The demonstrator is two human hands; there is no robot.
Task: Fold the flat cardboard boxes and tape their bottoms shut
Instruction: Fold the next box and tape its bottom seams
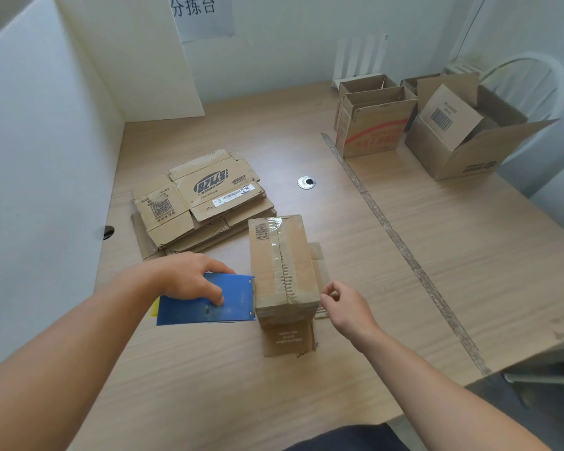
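the folded box [282, 271] stands on the worktop [404, 288], taped seam up. the left hand [189, 278] grips a blue tape dispenser [205, 304] touching the box's left side. the right hand [345, 307] pinches thumb to finger just beside the box; whether it holds tape i cannot tell. a stack of flat boxes [202, 200] lies behind.

Bench [404, 288]: light wood-grain top, round metal cable grommet [306, 182], worn tape strip [401, 242] running across. Wall [290, 43]: pale, plain, bearing a paper sign [202, 14] with printed characters. White partition panel [39, 157], left. White chair [531, 79], far right. Lighting soft, even.
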